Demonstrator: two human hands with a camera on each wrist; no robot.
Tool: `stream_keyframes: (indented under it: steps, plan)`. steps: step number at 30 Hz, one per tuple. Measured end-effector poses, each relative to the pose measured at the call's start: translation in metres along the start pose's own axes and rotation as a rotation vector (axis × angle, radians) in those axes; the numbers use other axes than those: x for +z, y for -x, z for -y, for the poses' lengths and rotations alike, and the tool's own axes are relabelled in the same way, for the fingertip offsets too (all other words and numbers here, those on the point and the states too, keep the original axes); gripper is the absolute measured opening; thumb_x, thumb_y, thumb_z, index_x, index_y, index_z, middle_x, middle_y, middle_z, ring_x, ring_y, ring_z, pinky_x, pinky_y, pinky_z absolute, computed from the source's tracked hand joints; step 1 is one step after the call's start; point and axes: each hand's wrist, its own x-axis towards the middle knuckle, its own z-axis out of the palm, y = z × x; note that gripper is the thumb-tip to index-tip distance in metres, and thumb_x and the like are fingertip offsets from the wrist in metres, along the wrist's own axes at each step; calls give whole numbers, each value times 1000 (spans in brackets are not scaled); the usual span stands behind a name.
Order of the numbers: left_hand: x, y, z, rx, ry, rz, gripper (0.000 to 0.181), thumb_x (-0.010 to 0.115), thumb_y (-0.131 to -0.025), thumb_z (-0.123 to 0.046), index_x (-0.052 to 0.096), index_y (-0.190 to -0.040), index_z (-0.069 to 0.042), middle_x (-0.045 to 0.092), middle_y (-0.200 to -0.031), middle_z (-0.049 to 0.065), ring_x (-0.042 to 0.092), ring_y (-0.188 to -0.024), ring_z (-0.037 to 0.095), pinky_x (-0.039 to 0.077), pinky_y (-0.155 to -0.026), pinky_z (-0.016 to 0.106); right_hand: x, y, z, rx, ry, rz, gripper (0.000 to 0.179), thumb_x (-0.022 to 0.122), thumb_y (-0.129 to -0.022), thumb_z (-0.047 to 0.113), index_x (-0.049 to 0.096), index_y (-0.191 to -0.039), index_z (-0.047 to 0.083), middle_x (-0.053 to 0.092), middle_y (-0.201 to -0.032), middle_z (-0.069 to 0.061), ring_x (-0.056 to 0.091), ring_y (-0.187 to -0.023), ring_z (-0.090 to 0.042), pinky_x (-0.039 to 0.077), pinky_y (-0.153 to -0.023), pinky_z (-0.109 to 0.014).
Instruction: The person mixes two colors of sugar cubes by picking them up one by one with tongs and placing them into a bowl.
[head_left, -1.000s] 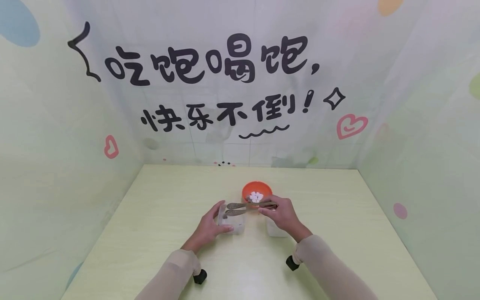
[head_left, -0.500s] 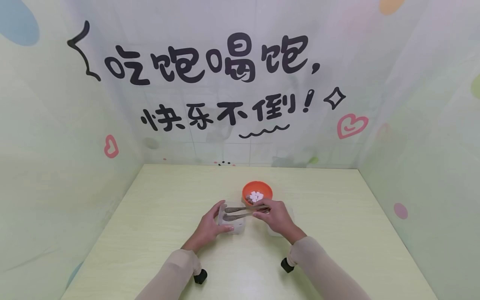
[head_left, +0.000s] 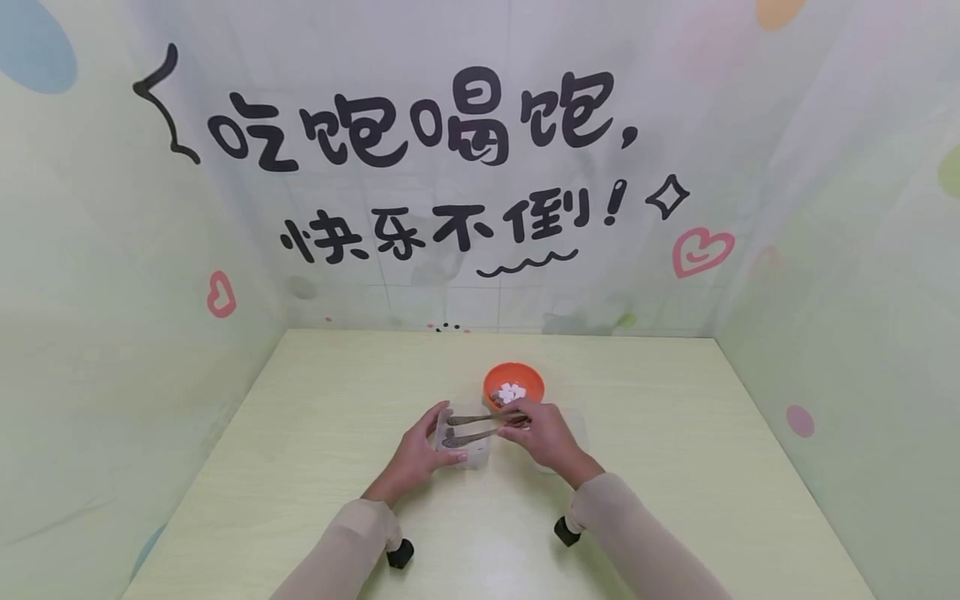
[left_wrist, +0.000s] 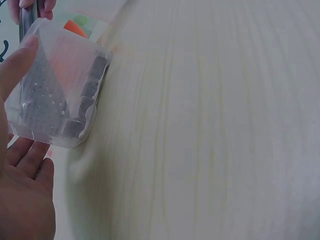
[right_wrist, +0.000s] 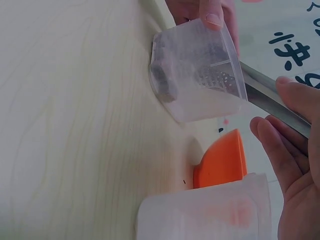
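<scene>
Metal tongs [right_wrist: 277, 111], pinched by the right hand [head_left: 549, 437], spread perforated tips [right_wrist: 217, 80] wider than before inside a translucent plastic tub [right_wrist: 192, 97]. The left hand [head_left: 415, 454] holds it; dark pieces [left_wrist: 90, 89] inside seem cubed.

You face a pale printed backdrop [head_left: 525, 308], two lines of bold black Chinese lettering [head_left: 459, 208] at 12 o'clock. An outlined star [head_left: 667, 197] sits at your 2, just above a smiling pink heart [head_left: 703, 252] near 3; a smaller heart [head_left: 221, 293] marks 9. A blue spot [head_left: 37, 46] colors your 10, a purple spot [head_left: 800, 422] shows near 4, and the wood-grained table [head_left: 495, 533] spreads at 6.
</scene>
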Motion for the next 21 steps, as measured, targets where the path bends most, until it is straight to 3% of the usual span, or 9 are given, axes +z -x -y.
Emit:
stream_keyframes:
  steps: [6, 21]
  plan:
    - [0, 0, 0, -12, -4, 0, 98, 88, -71, -23, 33, -152, -17, 39, -151, 11, 32, -140, 34, 25, -113, 53, 2, -2, 1, 3, 36, -6, 28, 78, -83, 17, 69, -109, 12, 69, -94, 4, 65, -84, -10, 56, -74, -27]
    - [0, 1, -2, -3, -23, 4, 98, 88, -71, -22, 33, -152, -16, 40, -151, 13, 32, -139, 35, 26, -113, 52, 6, -5, 5, -12, 92, -13, 24, 78, -83, 15, 70, -106, 11, 70, -95, 4, 65, -83, -10, 57, -74, -28]
